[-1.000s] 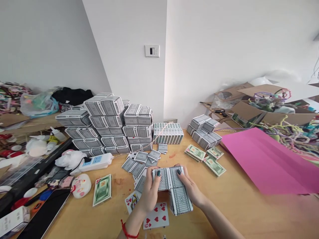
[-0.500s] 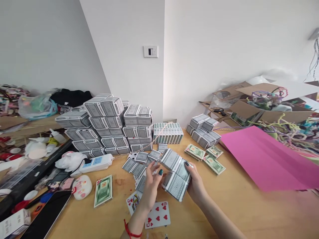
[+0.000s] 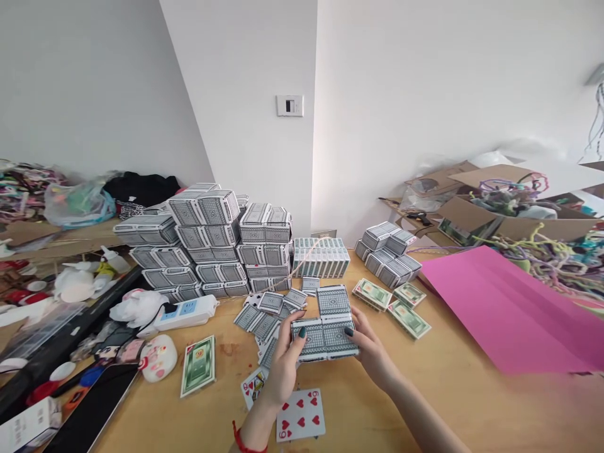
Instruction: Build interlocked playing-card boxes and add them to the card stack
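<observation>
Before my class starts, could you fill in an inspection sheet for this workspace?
Surface: wooden table, marked with small stains.
Job's things: three joined card-backed blocks, held; stacked blocks behind; loose playing cards scattered.
Clutter: black-screened device and power strip at left.
Hands: left hand and right hand grip the joined blocks.
Cables: black plug at the power strip.
Surroundings: pink sheet at right; wall plate above.

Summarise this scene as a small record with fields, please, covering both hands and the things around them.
Left hand: grips left side of L-shaped block
Right hand: grips its right side
Block surface: patterned card backs
Near left wrist: face-up hearts card
Beyond, left: stacked blocks
Right: pink sheet
</observation>
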The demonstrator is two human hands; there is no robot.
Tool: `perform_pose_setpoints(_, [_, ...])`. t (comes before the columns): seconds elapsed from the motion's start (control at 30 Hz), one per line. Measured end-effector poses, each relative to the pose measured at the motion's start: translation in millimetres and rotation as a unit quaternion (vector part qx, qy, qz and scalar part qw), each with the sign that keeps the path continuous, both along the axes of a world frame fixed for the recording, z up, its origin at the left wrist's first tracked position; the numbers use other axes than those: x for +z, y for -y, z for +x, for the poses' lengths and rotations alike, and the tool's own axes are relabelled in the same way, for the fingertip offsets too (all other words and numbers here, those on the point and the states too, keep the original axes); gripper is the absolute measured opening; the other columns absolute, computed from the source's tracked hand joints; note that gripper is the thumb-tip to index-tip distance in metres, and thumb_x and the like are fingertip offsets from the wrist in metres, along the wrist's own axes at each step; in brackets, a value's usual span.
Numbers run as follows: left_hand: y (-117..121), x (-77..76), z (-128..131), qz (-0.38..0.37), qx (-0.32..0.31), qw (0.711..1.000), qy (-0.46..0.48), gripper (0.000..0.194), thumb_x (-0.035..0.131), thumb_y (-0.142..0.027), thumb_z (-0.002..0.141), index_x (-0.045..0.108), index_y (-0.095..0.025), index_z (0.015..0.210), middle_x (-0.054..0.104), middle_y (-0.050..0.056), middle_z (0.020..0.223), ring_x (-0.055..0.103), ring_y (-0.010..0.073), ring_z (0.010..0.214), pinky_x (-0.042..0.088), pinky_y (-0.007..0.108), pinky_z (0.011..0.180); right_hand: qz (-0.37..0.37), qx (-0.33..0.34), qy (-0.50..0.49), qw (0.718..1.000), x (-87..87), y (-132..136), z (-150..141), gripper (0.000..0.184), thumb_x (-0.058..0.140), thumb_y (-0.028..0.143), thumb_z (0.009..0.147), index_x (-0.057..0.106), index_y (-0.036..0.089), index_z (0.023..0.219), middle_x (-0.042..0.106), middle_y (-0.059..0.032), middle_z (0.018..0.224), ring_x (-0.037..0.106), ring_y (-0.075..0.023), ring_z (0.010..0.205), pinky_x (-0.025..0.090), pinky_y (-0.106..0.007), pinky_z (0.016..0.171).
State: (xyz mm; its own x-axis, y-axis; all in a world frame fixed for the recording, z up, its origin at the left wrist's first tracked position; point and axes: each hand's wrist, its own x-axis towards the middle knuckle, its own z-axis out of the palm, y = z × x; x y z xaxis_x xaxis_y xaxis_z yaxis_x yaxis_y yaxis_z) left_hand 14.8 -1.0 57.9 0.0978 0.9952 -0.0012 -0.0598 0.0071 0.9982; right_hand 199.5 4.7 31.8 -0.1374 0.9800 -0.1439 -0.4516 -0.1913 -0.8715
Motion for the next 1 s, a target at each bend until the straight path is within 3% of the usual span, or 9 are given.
perform_pose_setpoints(0.1, [2,-2.6,1,0.037,-0.009,0.998,-0.056,0.035,0.038,-0.037,0.086,0.047,-0.026,0.119,0.045,0.006,0.129,0.033,0.0228,0.125,0.027,0.037,0.102,-0.035,0.013,0.014,0.999,-6.4,-1,-1,0.042,0.062,0.044,0.073,0.054,0.025,0.109,0.063,-0.0044,0.102,0.058,-0.0243,0.091,0.046,-0.034,0.072])
perform_pose_setpoints(0.27, [4,-2.8,7,0.082,0.011,0.987,-0.141,0.024,0.038,-0.040,0.086,0.050,-0.022,0.096,0.053,0.007,0.100,0.049,0.0208,0.097,0.038,0.034,0.089,-0.065,-0.014,0.003,0.998,-16.7,1,-11,0.044,0.059,0.048,0.075,0.056,0.022,0.110,0.066,-0.0054,0.102,0.061,-0.0268,0.094,0.048,-0.039,0.078])
perform_pose_setpoints(0.4, [7,1.2,8,0.046,0.008,0.986,-0.159,0.024,0.036,-0.041,0.087,0.047,-0.023,0.097,0.053,0.005,0.092,0.050,0.0201,0.086,0.040,0.033,0.081,-0.090,0.023,0.004,0.996,-15.5,3,-16,0.048,0.056,0.051,0.075,0.054,0.021,0.113,0.068,-0.0068,0.093,0.064,-0.0297,0.084,0.052,-0.042,0.067])
perform_pose_setpoints(0.5, [9,3.6,8,0.025,0.006,0.985,-0.171,0.023,0.033,-0.042,0.087,0.045,-0.023,0.095,0.052,0.004,0.087,0.049,0.0184,0.076,0.040,0.031,0.074,-0.087,0.025,0.011,0.996,-13.8,2,-15,0.049,0.059,0.052,0.073,0.058,0.020,0.109,0.069,-0.0062,0.089,0.064,-0.0304,0.085,0.051,-0.043,0.072])
perform_pose_setpoints(0.63, [10,5.1,7,0.034,0.002,0.984,-0.173,0.022,0.033,-0.041,0.087,0.044,-0.023,0.092,0.052,0.005,0.091,0.049,0.0190,0.081,0.039,0.031,0.075,-0.070,0.017,0.008,0.997,-15.5,1,-13,0.047,0.060,0.051,0.072,0.062,0.018,0.104,0.068,-0.0049,0.098,0.058,-0.0287,0.101,0.045,-0.040,0.088])
perform_pose_setpoints(0.77, [8,6.7,5,0.039,-0.007,0.982,-0.183,0.022,0.034,-0.040,0.087,0.045,-0.022,0.093,0.053,0.004,0.090,0.049,0.0183,0.079,0.040,0.031,0.075,-0.077,0.015,0.011,0.997,-21.2,2,-15,0.050,0.059,0.053,0.071,0.060,0.017,0.107,0.066,-0.0058,0.104,0.055,-0.0285,0.105,0.043,-0.040,0.090])
perform_pose_setpoints(0.87, [7,8.3,4,0.050,-0.009,0.982,-0.184,0.019,0.034,-0.037,0.088,0.045,-0.022,0.093,0.052,0.005,0.094,0.050,0.0182,0.084,0.039,0.032,0.079,-0.081,0.007,0.006,0.997,-24.3,2,-16,0.053,0.060,0.053,0.070,0.058,0.017,0.109,0.067,-0.0066,0.100,0.057,-0.0283,0.100,0.043,-0.040,0.087])
perform_pose_setpoints(1.0, [4,8.0,-1,0.061,-0.005,0.989,-0.138,0.021,0.043,-0.035,0.082,0.049,-0.023,0.099,0.052,0.006,0.103,0.050,0.0203,0.092,0.041,0.031,0.079,-0.047,-0.016,-0.003,0.999,-16.9,0,-6,0.058,0.067,0.045,0.066,0.051,0.022,0.117,0.065,-0.0050,0.094,0.061,-0.0248,0.084,0.048,-0.035,0.073])
